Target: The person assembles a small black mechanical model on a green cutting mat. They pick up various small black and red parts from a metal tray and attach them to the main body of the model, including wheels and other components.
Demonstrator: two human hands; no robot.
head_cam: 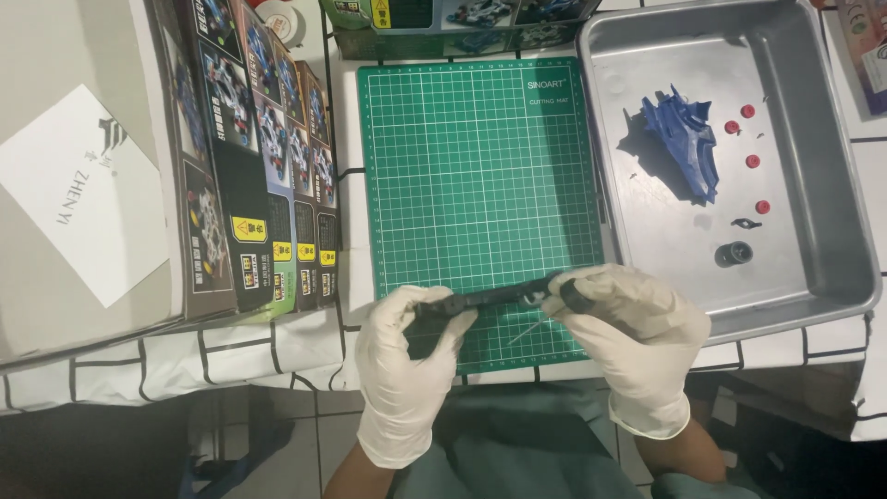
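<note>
Both my hands wear white gloves and hold a long black plastic chassis part (494, 298) over the near edge of a green cutting mat (476, 166). My left hand (407, 360) grips its left end. My right hand (628, 333) grips the right end, where a small black wheel-like piece shows by the fingers. A thin metal pin or rod (525, 331) sticks out below the part, near my right fingers.
A grey metal tray (832, 240) at right holds a blue car body shell (686, 139), several small red round pieces (753, 161), a black ring (735, 253) and a small black clip. Model kit boxes (249, 157) lie left of the mat. A white card (78, 189) lies far left.
</note>
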